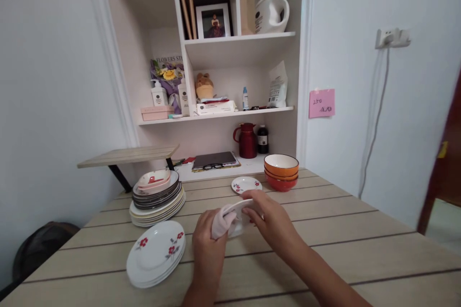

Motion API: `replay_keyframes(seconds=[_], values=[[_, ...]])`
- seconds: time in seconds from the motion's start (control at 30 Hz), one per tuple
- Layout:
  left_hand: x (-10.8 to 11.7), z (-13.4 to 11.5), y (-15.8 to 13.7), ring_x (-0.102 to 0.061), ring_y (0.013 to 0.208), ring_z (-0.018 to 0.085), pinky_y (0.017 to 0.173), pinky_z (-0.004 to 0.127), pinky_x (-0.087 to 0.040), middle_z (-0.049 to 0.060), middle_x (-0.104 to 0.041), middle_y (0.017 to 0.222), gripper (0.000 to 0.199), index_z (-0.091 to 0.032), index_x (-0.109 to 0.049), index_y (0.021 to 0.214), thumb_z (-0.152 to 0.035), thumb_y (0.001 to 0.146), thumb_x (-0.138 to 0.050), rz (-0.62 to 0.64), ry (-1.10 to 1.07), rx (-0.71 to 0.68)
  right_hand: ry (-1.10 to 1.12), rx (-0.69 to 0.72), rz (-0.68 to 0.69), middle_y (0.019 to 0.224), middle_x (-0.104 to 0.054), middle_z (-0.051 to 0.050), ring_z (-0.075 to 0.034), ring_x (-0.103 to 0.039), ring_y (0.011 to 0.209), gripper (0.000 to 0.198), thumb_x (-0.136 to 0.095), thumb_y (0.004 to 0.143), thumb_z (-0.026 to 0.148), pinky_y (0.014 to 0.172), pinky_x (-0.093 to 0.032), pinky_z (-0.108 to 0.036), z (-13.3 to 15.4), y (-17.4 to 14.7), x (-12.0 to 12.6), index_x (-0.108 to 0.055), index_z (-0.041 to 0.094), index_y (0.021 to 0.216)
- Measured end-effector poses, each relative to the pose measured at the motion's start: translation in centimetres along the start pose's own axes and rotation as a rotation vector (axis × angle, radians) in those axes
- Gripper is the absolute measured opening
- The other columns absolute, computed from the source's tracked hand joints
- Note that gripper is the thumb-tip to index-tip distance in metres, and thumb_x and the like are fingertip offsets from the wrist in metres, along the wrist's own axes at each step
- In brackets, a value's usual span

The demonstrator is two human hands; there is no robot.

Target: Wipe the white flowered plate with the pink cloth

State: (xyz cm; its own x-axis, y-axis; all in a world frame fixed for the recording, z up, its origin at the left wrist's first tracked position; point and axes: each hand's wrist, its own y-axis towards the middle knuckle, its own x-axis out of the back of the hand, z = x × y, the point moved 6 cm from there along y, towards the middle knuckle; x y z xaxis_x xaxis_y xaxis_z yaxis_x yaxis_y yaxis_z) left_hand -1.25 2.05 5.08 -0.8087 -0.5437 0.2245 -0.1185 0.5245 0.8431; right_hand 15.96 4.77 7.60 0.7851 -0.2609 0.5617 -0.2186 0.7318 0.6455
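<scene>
My left hand (pixel 206 239) is closed around a folded pale pink cloth (pixel 220 224), which presses against the left side of a white plate (pixel 239 224). Gripping that plate by its upper right rim is my right hand (pixel 265 216), fingers bent over the edge. The plate is tilted above the table, and my hands and the cloth hide much of it. Just beyond lies a small white plate (pixel 246 184) with red flowers. To the left of my left hand rests a short stack of white plates with red flowers (pixel 154 254).
Farther left stands a tall stack of mixed plates (pixel 158 201) topped by a pinkish dish. Orange and red bowls (pixel 281 172) are stacked at the back right. Behind the wooden table (pixel 342 240) are a red jug (pixel 247 141), a dark laptop (pixel 215 159) and white shelves (pixel 241 48).
</scene>
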Motion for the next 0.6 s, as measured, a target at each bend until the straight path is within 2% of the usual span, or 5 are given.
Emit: replay_keyframes(seconds=[0.1, 0.2, 0.27, 0.43, 0.6], values=[[-0.3, -0.8, -0.2, -0.064, 0.080, 0.021, 0.072, 0.033, -0.051, 0.004, -0.070, 0.085, 0.015, -0.021, -0.070, 0.093, -0.014, 0.081, -0.063, 0.016, 0.061, -0.124, -0.143, 0.053, -0.015, 0.123, -0.062, -0.006, -0.023, -0.063, 0.090, 0.041, -0.051, 0.084, 0.012, 0.074, -0.047, -0.034, 0.5, -0.2, 0.1, -0.057, 0.030, 0.120], [-0.3, -1.0, -0.4, -0.063, 0.080, 0.021, 0.072, 0.032, -0.050, 0.004, -0.070, 0.085, 0.018, -0.021, -0.069, 0.093, -0.010, 0.080, -0.063, 0.008, 0.077, -0.151, -0.210, 0.076, 0.026, 0.099, -0.068, -0.003, -0.023, -0.061, 0.085, 0.026, -0.049, 0.086, 0.011, 0.073, -0.043, -0.033, 0.8, -0.4, -0.1, -0.064, 0.028, 0.097], [-0.1, -0.9, -0.4, -0.063, 0.080, 0.021, 0.073, 0.033, -0.050, 0.004, -0.069, 0.084, 0.015, -0.021, -0.068, 0.092, -0.013, 0.080, -0.065, -0.022, 0.053, -0.111, -0.143, 0.065, 0.022, 0.090, -0.067, -0.002, -0.022, -0.060, 0.082, 0.022, -0.048, 0.088, 0.012, 0.070, -0.042, -0.031, 0.9, -0.4, -0.1, -0.064, 0.027, 0.091], [-0.2, 0.9, -0.1, -0.066, 0.077, 0.020, 0.072, 0.031, -0.053, 0.004, -0.071, 0.082, 0.012, -0.019, -0.069, 0.087, -0.023, 0.076, -0.069, -0.063, -0.153, 0.228, 0.245, 0.019, 0.017, 0.081, -0.062, -0.001, -0.019, -0.058, 0.077, 0.015, -0.049, 0.090, 0.019, 0.069, -0.042, -0.028, 1.0, -0.3, -0.7, -0.062, 0.023, 0.087], [-1.4, 3.0, -0.8, -0.070, 0.077, 0.021, 0.069, 0.029, -0.055, 0.008, -0.076, 0.086, 0.029, -0.014, -0.071, 0.093, -0.035, 0.073, -0.071, -0.057, -0.407, 0.644, 0.732, -0.247, 0.037, 0.077, -0.062, 0.000, -0.019, -0.058, 0.073, 0.010, -0.057, 0.088, 0.031, 0.064, -0.043, -0.028, -0.3, -0.6, -2.3, -0.061, 0.022, 0.088]])
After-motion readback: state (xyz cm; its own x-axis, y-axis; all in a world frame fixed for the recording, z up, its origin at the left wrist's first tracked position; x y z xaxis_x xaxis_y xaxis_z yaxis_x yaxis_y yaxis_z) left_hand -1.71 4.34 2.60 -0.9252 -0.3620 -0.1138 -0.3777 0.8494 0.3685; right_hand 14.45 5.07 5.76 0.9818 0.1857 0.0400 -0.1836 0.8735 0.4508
